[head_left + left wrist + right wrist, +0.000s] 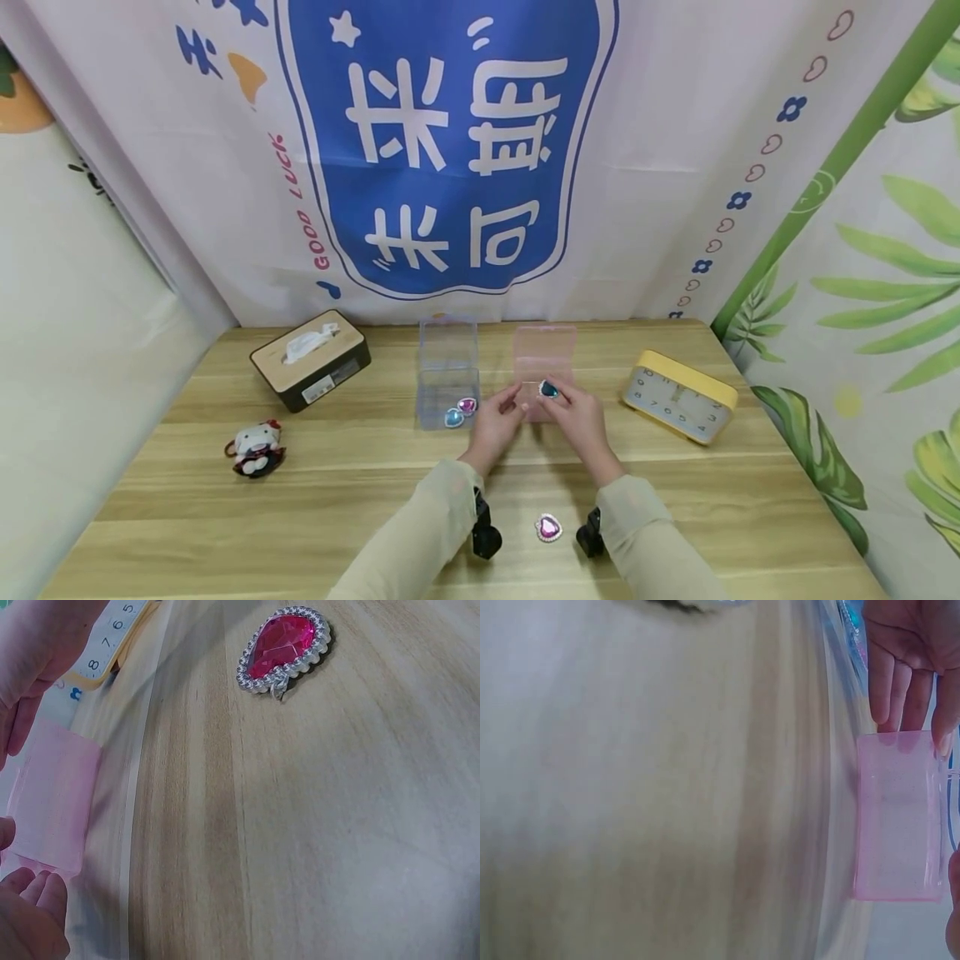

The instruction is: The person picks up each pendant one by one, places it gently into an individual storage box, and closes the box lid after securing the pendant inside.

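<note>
A translucent pink box (545, 342) stands with its lid raised at the back of the table. My left hand (495, 427) holds its left side; in the right wrist view the fingers (900, 694) lie along the side wall and the thumb is at the rim. My right hand (581, 417) pinches a dark teal heart-shaped gem (549, 389) with a silvery edge over the box. Nearer me, between the forearms, a pink heart-shaped gem (549, 527) lies on the table, also visible in the left wrist view.
Left of the pink box, a clear bluish box (447, 346) stands with its lid raised; a light blue gem (453, 417) and a magenta gem (467, 406) are at its front. A yellow clock (678, 396), tissue box (311, 360) and plush charm (257, 448) sit around the wooden table.
</note>
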{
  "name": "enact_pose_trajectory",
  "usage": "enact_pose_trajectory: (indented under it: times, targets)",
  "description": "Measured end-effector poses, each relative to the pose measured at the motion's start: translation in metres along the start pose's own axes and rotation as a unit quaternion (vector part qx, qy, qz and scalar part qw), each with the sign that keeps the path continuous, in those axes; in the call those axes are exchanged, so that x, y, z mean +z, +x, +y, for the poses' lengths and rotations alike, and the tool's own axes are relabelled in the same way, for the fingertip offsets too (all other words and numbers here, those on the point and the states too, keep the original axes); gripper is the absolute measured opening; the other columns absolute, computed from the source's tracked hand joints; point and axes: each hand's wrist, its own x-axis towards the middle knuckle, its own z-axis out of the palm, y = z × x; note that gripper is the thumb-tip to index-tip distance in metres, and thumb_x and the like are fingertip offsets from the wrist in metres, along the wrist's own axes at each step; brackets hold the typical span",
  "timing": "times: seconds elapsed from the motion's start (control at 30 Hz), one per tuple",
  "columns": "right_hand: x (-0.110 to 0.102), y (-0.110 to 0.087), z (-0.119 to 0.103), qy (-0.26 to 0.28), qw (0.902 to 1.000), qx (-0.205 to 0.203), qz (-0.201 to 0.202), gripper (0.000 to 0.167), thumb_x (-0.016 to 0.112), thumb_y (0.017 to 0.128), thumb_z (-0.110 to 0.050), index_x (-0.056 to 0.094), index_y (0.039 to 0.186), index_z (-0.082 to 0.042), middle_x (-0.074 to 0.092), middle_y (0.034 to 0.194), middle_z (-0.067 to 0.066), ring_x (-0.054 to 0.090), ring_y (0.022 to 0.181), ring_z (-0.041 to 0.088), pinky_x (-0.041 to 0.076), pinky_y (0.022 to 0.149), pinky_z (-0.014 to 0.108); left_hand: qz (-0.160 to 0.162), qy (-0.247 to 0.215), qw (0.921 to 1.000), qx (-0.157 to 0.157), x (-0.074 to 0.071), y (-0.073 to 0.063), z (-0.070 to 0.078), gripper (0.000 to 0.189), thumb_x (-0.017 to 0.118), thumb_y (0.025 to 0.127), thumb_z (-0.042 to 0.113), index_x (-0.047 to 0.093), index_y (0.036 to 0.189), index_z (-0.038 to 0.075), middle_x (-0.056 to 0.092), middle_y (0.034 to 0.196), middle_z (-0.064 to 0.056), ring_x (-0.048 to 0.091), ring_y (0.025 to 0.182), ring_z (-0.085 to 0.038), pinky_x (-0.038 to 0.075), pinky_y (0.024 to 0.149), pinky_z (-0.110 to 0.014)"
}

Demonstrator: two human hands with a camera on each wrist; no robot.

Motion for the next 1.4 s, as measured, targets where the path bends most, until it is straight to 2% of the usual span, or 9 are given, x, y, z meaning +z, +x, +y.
enact_pose_trajectory:
  times: [0.3,0.47,0.67,0.93,1.0,1.13,1.27,1.33,1.4]
  targets:
    - [0.0031,0.0024,0.0019,-0.005,0.9999,0.013,0.003,0.035,0.077,0.074,-0.015,0.069,0.106,-0.002,0.067,0.107,0.015,0.063,0.074,0.024,0.055,0.062,0.036,0.002,0.008,0.9999,0.007,0.0019,0.001,-0.0024,0.042,0.064,0.085,0.009,0.057,0.126,0.008,0.052,0.132,-0.018,0.052,0.118,-0.034,0.047,0.097,-0.036]
    - [0.0036,0.0025,0.0026,0.001,0.9999,0.011,0.003,0.036,0.077,0.074,-0.015,0.069,0.106,-0.001,0.067,0.107,0.016,0.066,0.082,0.029,0.057,0.068,0.044,0.008,0.013,0.9997,0.021,0.002,0.0001,-0.0044,0.041,0.064,0.085,0.01,0.058,0.125,0.008,0.053,0.13,-0.019,0.053,0.117,-0.035,0.048,0.095,-0.035]
    - [0.0038,0.0029,0.0017,-0.005,0.9998,0.022,0.002,0.036,0.077,0.074,-0.016,0.069,0.105,-0.001,0.067,0.106,0.017,0.066,0.086,0.03,0.056,0.072,0.044,-0.002,0.014,0.9999,0.003,0.0005,-0.0001,-0.0029,0.042,0.064,0.086,0.012,0.057,0.127,0.011,0.052,0.133,-0.016,0.052,0.118,-0.034,0.047,0.097,-0.037]
    - [0.0036,0.0031,0.0026,-0.005,0.9996,0.027,-0.001,0.037,0.077,0.074,-0.016,0.068,0.107,-0.001,0.066,0.108,0.017,0.056,0.063,0.019,0.05,0.056,0.024,0.0,0.019,0.9998,0.002,0.0008,0.0003,-0.0027,0.042,0.064,0.086,0.012,0.057,0.127,0.01,0.052,0.132,-0.016,0.052,0.118,-0.033,0.047,0.097,-0.036]
    - [0.0035,0.0032,0.0028,-0.009,0.9997,0.025,-0.002,0.037,0.076,0.075,-0.016,0.068,0.108,-0.001,0.066,0.11,0.016,0.058,0.065,0.019,0.048,0.056,0.02,0.002,0.018,0.9998,0.008,0.0012,0.0003,-0.0029,0.041,0.064,0.086,0.01,0.057,0.126,0.008,0.052,0.131,-0.017,0.053,0.117,-0.034,0.047,0.097,-0.036]
    - [0.0038,0.0029,0.0037,-0.006,0.9998,0.019,-0.007,0.037,0.075,0.076,-0.016,0.067,0.109,-0.001,0.065,0.112,0.016,0.056,0.056,0.023,0.049,0.051,0.023,0.004,0.012,0.9998,0.015,0.0016,0.0008,-0.0033,0.041,0.064,0.085,0.008,0.057,0.126,0.006,0.053,0.13,-0.018,0.053,0.117,-0.033,0.047,0.097,-0.036]
    - [0.0032,0.0011,0.0036,-0.001,0.9999,0.01,-0.001,0.037,0.076,0.075,-0.015,0.067,0.108,-0.001,0.065,0.112,0.015,0.067,0.082,0.031,0.058,0.07,0.037,0.005,0.011,0.9999,0.011,0.0017,0.0012,-0.0031,0.041,0.064,0.086,0.009,0.057,0.126,0.007,0.053,0.131,-0.017,0.053,0.117,-0.033,0.047,0.097,-0.036]
    - [0.002,-0.0005,0.0028,0.001,1.0,0.006,0.008,0.038,0.077,0.074,-0.015,0.068,0.108,-0.001,0.065,0.112,0.014,0.063,0.101,0.034,0.054,0.085,0.043,0.005,0.012,0.9999,0.009,0.0015,0.0011,-0.0027,0.041,0.064,0.085,0.009,0.057,0.126,0.008,0.053,0.131,-0.017,0.053,0.117,-0.033,0.047,0.097,-0.036]
    - [0.0005,-0.0031,0.0016,0.007,0.9999,0.004,0.012,0.038,0.077,0.073,-0.014,0.068,0.107,-0.002,0.065,0.112,0.014,0.062,0.103,0.034,0.052,0.088,0.043,0.006,0.012,0.9999,0.006,0.0011,0.0008,-0.0022,0.042,0.064,0.086,0.01,0.057,0.126,0.008,0.053,0.131,-0.017,0.053,0.117,-0.034,0.047,0.097,-0.036]
